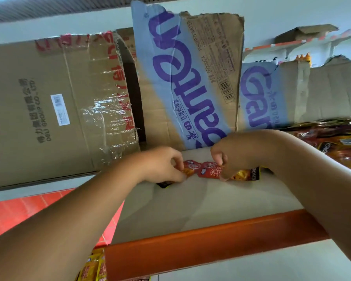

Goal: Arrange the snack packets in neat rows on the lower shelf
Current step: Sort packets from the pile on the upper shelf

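Both hands work at the far middle of the shelf (211, 201). Left hand (160, 165): fingers curled, pinching the left end of the packet row (209, 173). Right hand (224, 157): fingers curled, pinching a red packet mid-row. The row lies flat on the white board, red packets to the left and a yellow-black packet (246, 175) at the right end. Blue-printed box (182, 78) stands just behind; taped box (49, 108) is to its left. Packet pile (336, 142) lies far right. Orange rail (190, 240) runs along the near edge.
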The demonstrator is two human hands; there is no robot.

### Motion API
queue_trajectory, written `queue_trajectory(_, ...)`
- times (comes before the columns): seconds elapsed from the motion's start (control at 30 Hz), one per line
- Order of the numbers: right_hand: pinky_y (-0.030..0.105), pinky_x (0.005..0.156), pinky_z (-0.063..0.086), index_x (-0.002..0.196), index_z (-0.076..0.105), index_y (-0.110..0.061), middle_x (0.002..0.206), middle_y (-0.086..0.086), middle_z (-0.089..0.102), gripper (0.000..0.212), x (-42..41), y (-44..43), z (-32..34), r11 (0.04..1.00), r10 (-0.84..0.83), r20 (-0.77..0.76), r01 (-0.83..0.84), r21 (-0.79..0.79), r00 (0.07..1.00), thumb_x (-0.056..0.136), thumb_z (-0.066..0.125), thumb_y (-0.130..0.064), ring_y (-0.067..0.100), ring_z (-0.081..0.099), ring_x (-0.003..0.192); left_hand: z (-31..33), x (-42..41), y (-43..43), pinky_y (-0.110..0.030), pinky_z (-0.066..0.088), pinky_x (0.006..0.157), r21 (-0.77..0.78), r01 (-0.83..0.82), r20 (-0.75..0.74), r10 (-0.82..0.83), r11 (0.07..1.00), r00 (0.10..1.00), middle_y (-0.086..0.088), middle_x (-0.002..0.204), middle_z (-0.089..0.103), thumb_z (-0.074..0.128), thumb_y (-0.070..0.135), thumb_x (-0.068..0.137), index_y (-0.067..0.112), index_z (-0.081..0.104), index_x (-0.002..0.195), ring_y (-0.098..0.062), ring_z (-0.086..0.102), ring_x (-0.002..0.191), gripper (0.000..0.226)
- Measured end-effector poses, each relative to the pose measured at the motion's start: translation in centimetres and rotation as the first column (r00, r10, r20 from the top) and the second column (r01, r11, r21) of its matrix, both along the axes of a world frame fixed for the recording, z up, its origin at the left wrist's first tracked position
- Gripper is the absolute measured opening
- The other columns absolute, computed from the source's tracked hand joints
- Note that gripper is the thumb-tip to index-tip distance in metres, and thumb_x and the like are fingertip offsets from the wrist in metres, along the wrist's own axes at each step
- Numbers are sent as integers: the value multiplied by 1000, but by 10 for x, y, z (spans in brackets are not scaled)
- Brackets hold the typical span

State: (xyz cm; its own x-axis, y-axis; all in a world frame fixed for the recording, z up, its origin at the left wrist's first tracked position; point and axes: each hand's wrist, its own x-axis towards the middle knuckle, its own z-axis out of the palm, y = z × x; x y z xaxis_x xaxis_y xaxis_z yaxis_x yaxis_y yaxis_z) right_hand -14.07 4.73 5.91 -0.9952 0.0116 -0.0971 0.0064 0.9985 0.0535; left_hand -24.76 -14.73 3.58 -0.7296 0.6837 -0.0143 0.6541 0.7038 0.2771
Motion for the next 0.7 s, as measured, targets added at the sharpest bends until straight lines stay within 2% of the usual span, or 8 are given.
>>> queue_trajectory(0.07, 25, 72, 45, 101, 59, -37, 95, -15, 59, 27, 0, -2, 0, 1000, -2, 7, 2, 24, 1000, 83, 73, -51, 6, 56, 86, -6, 2, -12, -25, 52, 75, 85, 3, 36, -6, 996, 999, 12, 94, 66, 82, 38, 81, 30, 69, 94, -9, 65, 85, 20)
queue_trajectory(0.13, 25, 74, 46, 101, 59, -39, 97, -16, 60, 28, 1, -2, 2, 1000, -13, 31, 13, -3, 999, 82, 75, -51, 5, 56, 88, -10, 3, -22, -29, 55, 82, 126, 10, 33, -14, 992, 999, 14, 93, 66, 82, 41, 80, 33, 69, 92, -9, 67, 91, 20)
queue_trajectory(0.33, 21, 68, 37, 110, 55, -40, 99, -16, 50, 34, 5, -13, 4, 996, -38, 82, 31, 88, 996, 83, 75, -48, 4, 49, 89, -11, 12, -45, -30, 55, 86, 140, 1, 39, -7, 990, 999, 16, 94, 65, 82, 43, 81, 35, 69, 96, -6, 65, 95, 21)
queue_trajectory(0.47, 25, 77, 43, 107, 52, -42, 101, -17, 50, 32, 9, -28, 1, 995, -61, 70, 56, 81, 996, 85, 73, -50, 6, 50, 93, -12, 18, -59, -26, 52, 81, 144, 11, 31, -16, 989, 999, 16, 95, 65, 81, 44, 82, 35, 70, 101, -6, 65, 96, 24)
queue_trajectory(0.57, 32, 90, 49, 112, 54, -43, 108, -17, 54, 34, 17, -41, -3, 997, -71, 18, 70, 35, 997, 85, 71, -53, 10, 53, 100, -15, 23, -71, -24, 51, 78, 161, 21, -6, -20, 987, 1000, 19, 94, 63, 80, 46, 82, 37, 70, 102, -3, 64, 94, 24)
queue_trajectory(0.63, 31, 84, 50, 112, 54, -44, 110, -13, 57, 32, 24, -55, -7, 997, -73, -16, 73, 3, 997, 86, 69, -54, 12, 57, 98, -18, 24, -82, -26, 53, 80, 184, 13, -14, -11, 983, 1000, 20, 92, 62, 81, 47, 81, 37, 71, 100, -2, 63, 92, 23)
queue_trajectory(0.7, 27, 73, 49, 112, 54, -43, 101, -10, 59, 29, 30, -73, -10, 996, -82, -53, 81, -26, 995, 89, 67, -52, 12, 59, 89, -21, 24, -98, -29, 56, 82, 221, 6, -5, -5, 975, 1000, 20, 91, 63, 82, 46, 79, 38, 71, 95, 0, 63, 90, 21)
